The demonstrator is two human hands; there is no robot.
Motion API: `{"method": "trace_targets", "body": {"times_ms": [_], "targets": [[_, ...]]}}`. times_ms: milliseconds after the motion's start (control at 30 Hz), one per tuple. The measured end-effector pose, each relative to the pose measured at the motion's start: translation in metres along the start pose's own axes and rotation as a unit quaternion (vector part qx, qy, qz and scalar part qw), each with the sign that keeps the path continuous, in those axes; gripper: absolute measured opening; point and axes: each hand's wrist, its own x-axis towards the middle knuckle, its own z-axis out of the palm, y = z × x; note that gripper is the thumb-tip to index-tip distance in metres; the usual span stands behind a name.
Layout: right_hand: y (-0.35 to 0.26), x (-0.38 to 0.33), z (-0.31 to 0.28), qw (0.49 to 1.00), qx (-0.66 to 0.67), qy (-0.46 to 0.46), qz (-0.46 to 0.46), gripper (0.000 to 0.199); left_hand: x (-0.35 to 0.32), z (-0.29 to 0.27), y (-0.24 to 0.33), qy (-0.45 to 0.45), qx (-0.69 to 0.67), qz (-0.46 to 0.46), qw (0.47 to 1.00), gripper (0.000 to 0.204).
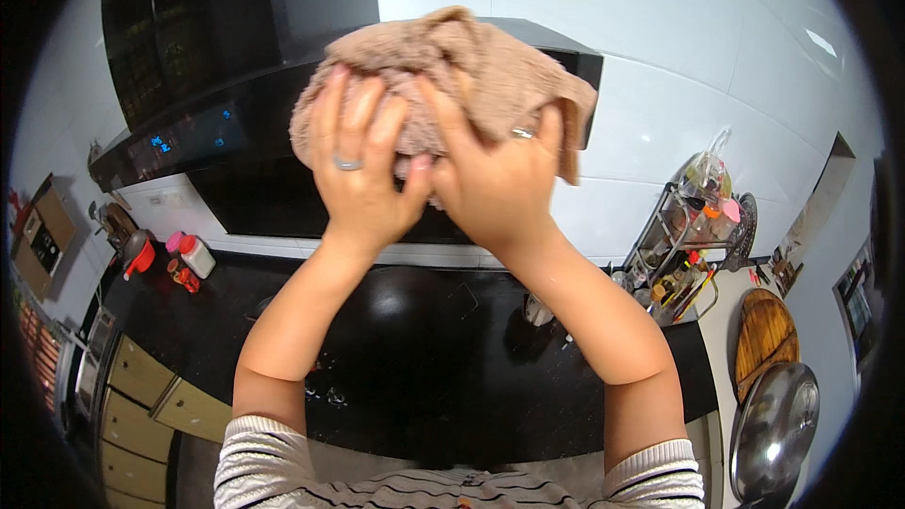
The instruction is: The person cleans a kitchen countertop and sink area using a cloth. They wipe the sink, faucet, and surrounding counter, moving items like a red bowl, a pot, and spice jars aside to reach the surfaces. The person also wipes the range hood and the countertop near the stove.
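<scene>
Both of my arms reach up and forward with a bunched brown cloth (443,47) between my hands. My left hand (363,146) is pressed to the cloth's left part, its fingers curled into the folds. On the right side my right hand (495,170) grips the same cloth, and some of its fingers are hidden under a fold. Right behind the cloth is a black range hood (255,127) with small blue lights on its front panel. Whether the cloth touches the hood cannot be made out.
Below lies a black countertop (415,349). Red and white jars (196,256) stand at its left. On the right are a wire rack (674,226) with bottles and bags, a wooden board (765,339) and a shiny metal lid (775,429). Drawers (137,419) sit at lower left.
</scene>
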Motion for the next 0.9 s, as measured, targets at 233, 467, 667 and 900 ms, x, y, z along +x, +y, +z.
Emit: {"method": "trace_targets", "body": {"times_ms": [233,467,667,900], "targets": [[0.082,-0.017,-0.033,0.973,0.202,0.078,0.077,0.049,0.041,0.05,0.073,-0.01,0.01,0.07,0.997,0.045],[0.148,-0.051,0.043,0.804,0.576,0.066,0.134,0.042,0.077,0.08,0.145,-0.189,0.279,0.144,0.93,0.029],[0.197,-0.062,0.106,0.876,0.457,0.128,0.081,0.032,0.08,0.121,0.158,-0.335,0.442,0.193,0.81,0.044],[0.24,-0.11,0.152,0.847,0.497,0.038,0.185,0.044,0.041,0.212,0.136,-0.435,0.513,0.133,0.728,0.054]]}}
